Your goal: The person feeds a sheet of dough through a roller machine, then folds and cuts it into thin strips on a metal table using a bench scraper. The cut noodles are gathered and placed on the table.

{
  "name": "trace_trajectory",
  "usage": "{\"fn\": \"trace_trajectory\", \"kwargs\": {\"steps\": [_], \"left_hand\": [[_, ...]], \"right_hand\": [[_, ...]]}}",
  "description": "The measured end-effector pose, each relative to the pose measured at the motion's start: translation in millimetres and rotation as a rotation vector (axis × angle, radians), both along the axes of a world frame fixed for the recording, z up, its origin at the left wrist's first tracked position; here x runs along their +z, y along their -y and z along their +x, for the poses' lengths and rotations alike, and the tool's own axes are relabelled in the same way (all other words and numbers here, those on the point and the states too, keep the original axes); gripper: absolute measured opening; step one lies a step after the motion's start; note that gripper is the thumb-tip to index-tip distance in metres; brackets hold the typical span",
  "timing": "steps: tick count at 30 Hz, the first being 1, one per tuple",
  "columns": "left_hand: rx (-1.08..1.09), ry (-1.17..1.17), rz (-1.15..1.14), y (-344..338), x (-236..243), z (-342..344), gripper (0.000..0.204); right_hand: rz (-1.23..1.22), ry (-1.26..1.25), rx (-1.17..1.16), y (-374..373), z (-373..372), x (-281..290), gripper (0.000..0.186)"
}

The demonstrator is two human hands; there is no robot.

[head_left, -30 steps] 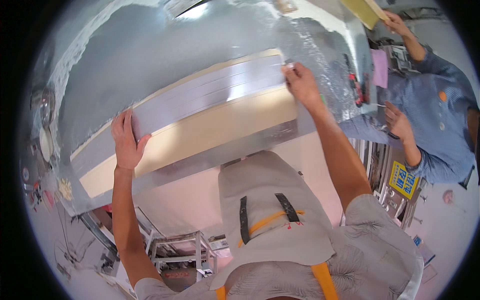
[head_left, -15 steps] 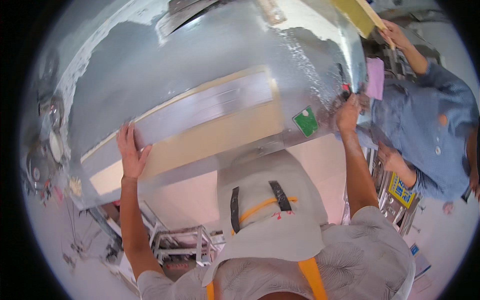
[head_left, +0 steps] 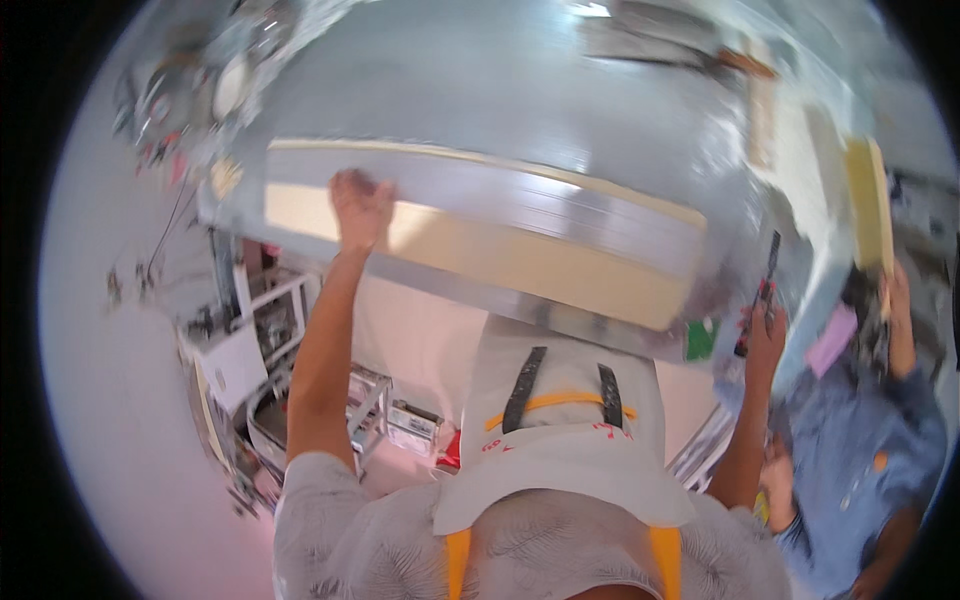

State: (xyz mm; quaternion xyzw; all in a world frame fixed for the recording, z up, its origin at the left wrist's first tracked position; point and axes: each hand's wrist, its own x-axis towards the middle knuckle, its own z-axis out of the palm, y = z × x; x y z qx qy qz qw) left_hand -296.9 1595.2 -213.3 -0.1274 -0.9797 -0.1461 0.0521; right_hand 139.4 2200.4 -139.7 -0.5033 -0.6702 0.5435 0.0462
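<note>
A long cream board (head_left: 560, 285) with a shiny grey-lavender strip (head_left: 480, 195) along it lies across the grey table in front of me. My left hand (head_left: 362, 208) is over the board's left part, blurred, thumb apart from the fingers, with nothing visible in it. To the right of the board, my right hand (head_left: 765, 335) is closed around the red-and-black handle of a utility knife (head_left: 769, 275). The knife's dark blade points away from me. A small green card (head_left: 701, 340) lies between the board's right end and my right hand.
A co-worker in a blue shirt (head_left: 860, 450) stands at the right, one hand (head_left: 897, 295) on a yellowish board (head_left: 868, 205). A pink cloth (head_left: 832, 340) hangs nearby. Grey flat pieces (head_left: 655, 40) lie at the table's far side. Metal frames (head_left: 280, 290) stand below left.
My view has swung, so the board appears tilted the other way. The utility knife is now plainly visible in my right hand. My left hand has shifted from the board's far edge over its surface.
</note>
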Motion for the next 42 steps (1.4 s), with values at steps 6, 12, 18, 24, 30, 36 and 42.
{"fn": "trace_trajectory", "kwargs": {"steps": [6, 12, 18, 24, 30, 36, 42], "left_hand": [[0.152, 0.040, -0.073, 13.4, 6.2, -30.0, 0.106], [0.167, 0.226, 0.027, 4.4, 50.5, -33.0, 0.118], [0.230, 0.221, 0.252, 7.0, 54.0, -29.5, 0.119], [0.215, 0.211, 0.350, 19.1, 55.3, -31.9, 0.113], [0.247, 0.265, 0.355, 23.5, 60.0, -40.3, 0.113], [0.235, 0.273, 0.356, 26.3, 59.1, -40.8, 0.113], [0.225, 0.282, 0.353, 29.8, 60.0, -38.8, 0.116]], "right_hand": [[-0.465, -0.294, 0.193, 108.0, -145.7, 48.7, 0.013], [-0.527, -0.169, 0.557, 241.1, -319.3, 72.7, 0.015], [-0.237, -0.033, 0.997, 372.5, -478.4, 53.1, 0.030], [0.066, -0.076, 1.333, 479.1, -587.0, 32.4, 0.037], [0.472, -0.163, 1.536, 554.3, -654.9, 1.0, 0.040], [0.631, -0.092, 1.607, 600.7, -681.6, 2.7, 0.042], [0.604, -0.045, 1.609, 609.2, -685.2, -3.6, 0.043]]}}
